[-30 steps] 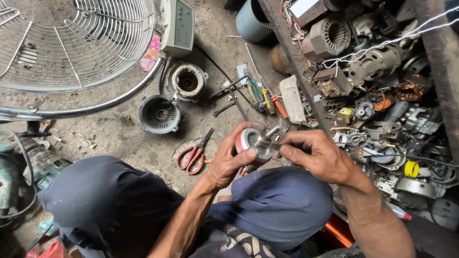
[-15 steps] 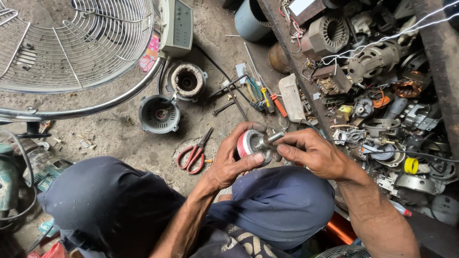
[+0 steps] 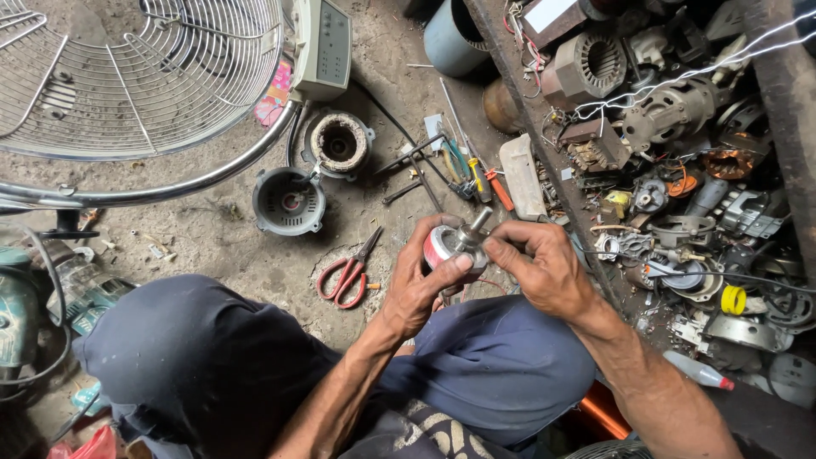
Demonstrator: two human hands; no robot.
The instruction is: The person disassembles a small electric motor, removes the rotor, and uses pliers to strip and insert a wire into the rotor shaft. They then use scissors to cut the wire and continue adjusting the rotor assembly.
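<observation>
My left hand (image 3: 422,279) grips a small motor rotor (image 3: 448,243), a metal cylinder with a red band and a steel shaft sticking up to the right. My right hand (image 3: 541,265) pinches the rotor's shaft end with thumb and fingers, held above my knees in dark blue trousers (image 3: 476,365). Red-handled scissors (image 3: 347,270) lie on the dirt floor just left of my left hand. A grey motor housing (image 3: 287,202) and a round stator with copper winding (image 3: 339,144) sit further up on the floor.
A large wire fan guard (image 3: 144,68) on a ring stand fills the top left, with a beige control box (image 3: 325,47) beside it. Screwdrivers and pliers (image 3: 463,170) lie on the floor. A shelf at right holds several motor parts (image 3: 671,170). A blue-grey can (image 3: 450,38) stands at top.
Both hands stay on the rotor and have shifted slightly; the right hand's fingers have moved along the shaft end. Nothing else has moved.
</observation>
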